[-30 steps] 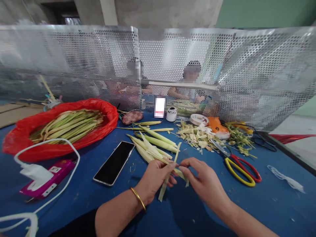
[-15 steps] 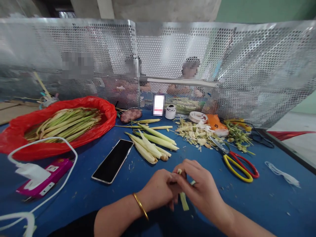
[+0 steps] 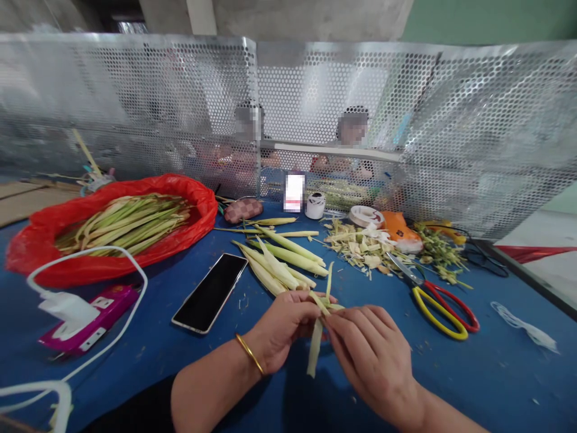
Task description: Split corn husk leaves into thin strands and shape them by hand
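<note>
My left hand [image 3: 283, 328], with a gold bangle on its wrist, pinches pale green leaf strips [image 3: 317, 343] just above the blue table [image 3: 473, 373]. One strip hangs down between my hands and another points up and away. My right hand [image 3: 367, 355] is closed on the same strips from the right, fingertips meeting the left ones. A small pile of peeled pale stalks [image 3: 282, 261] lies just beyond my hands.
A red plastic bag [image 3: 108, 231] full of green stalks sits at the left. Close by lie a black phone [image 3: 210, 291], a pink power strip [image 3: 88, 319] with a white cable, red-and-yellow scissors [image 3: 439, 300], and leaf scraps [image 3: 365, 246]. A perforated metal screen [image 3: 315, 120] stands behind, with people beyond it.
Half a second ago both hands were bunched low over the strips. Now they are slightly apart and the strips show again, one hanging down and one sticking up.
</note>
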The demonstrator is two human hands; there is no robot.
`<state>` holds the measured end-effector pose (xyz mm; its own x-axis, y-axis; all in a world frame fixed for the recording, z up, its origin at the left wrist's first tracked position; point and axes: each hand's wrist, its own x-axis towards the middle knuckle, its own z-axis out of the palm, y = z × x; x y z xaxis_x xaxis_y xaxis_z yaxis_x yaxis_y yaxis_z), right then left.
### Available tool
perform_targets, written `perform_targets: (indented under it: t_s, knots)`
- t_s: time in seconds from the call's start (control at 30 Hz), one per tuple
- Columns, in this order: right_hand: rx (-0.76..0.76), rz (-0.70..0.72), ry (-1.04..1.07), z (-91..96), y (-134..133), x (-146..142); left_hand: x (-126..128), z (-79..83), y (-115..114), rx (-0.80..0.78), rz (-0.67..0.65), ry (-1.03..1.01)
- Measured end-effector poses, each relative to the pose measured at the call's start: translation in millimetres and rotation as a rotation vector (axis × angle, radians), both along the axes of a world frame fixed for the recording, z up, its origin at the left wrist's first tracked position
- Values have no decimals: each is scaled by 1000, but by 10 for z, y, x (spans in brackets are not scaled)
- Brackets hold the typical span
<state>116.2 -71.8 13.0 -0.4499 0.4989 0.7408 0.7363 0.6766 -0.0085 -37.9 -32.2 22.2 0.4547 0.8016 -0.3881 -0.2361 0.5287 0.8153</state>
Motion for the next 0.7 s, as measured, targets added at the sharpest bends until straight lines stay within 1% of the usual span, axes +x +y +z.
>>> perform_targets:
  t_s: [0.1,0.17,0.37,0.5,0.57,0.7]
  knots:
    - [16,3,-11,-21,20,17,-17,40,3,-24,10,-74]
    - [17,2,-13,-51,33,30,-26,36,11,-21,10,-97]
    - [33,-15,-63,-78,59,66,-25,-45,34,-12,36,-71]
    - [47,-61,-70,-84,71,80,-21,-61,44,3,85,-66]
    - [81,-32,-122,-109,73,77,-18,-69,45,9,107,-59]
    - [127,98,-256,-146,71,53,2,-103,32,47,93,-53]
